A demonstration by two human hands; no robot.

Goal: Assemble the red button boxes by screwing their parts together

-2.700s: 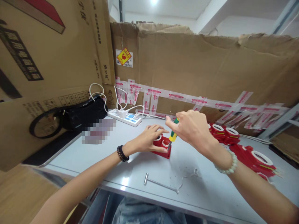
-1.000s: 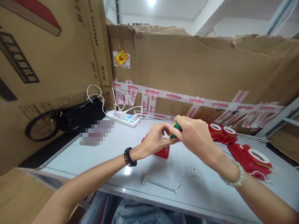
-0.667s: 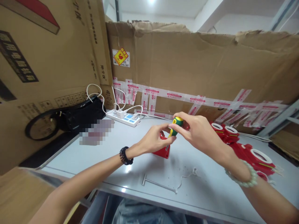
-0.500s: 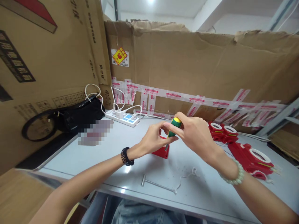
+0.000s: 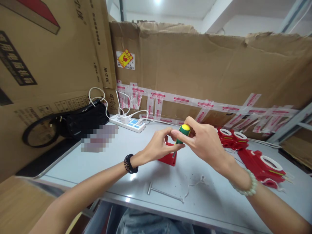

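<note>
My right hand [image 5: 204, 141] is closed around the green and yellow handle of a screwdriver [image 5: 183, 132], which leans a little. My left hand [image 5: 159, 144] is closed at the lower end of the handle, thumb and fingers about it. Below, the metal shaft reaches down to a red plastic housing [image 5: 168, 160] that lies on the table. Both hands hide much of the housing, and the screwdriver's tip is hard to make out. Nearer to me lies a metal T-handle tool [image 5: 167, 194], with a thin white string [image 5: 192, 185] by its end.
Several red housings with white rings [image 5: 268, 164] stand on the table [image 5: 104, 172] at the right. A white power strip [image 5: 130, 124] with plugs sits at the back, a black bag [image 5: 83, 120] to its left. Cardboard [image 5: 195, 65] walls off the back and left.
The screwdriver handle has tilted slightly, its yellow end now facing me more. My right hand has shifted a little around it; my left hand has barely moved.
</note>
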